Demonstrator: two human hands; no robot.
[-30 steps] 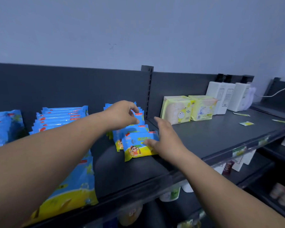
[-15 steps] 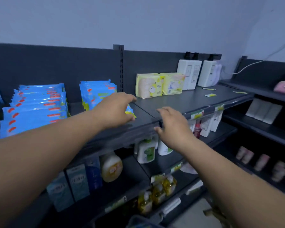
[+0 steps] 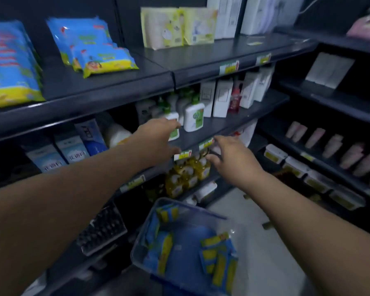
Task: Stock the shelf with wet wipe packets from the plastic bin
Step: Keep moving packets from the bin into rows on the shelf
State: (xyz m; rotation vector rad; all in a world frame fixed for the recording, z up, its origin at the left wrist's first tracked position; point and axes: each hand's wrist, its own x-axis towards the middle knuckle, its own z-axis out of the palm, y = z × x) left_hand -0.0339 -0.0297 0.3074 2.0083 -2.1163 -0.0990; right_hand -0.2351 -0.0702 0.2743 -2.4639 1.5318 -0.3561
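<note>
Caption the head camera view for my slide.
Empty left hand and right hand hover above the plastic bin of wipe packets.

1. Two hands: left hand [image 3: 158,137], right hand [image 3: 233,161].
2. One bin [image 3: 146,229].
3. Two packet stacks [image 3: 9,60], [image 3: 92,45].
4. Two yellow packs [image 3: 161,27], [image 3: 199,25].
5. Loose packets [image 3: 218,259] inside bin: number not clear.

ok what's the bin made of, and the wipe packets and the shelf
Bin: clear plastic, glossy; its contents show through the walls.
Wet wipe packets: likely soft plastic film, shiny, with small glints on the blue and yellow print.
Shelf: probably painted metal, dark grey, with a dull sheen along its front edge.
</note>
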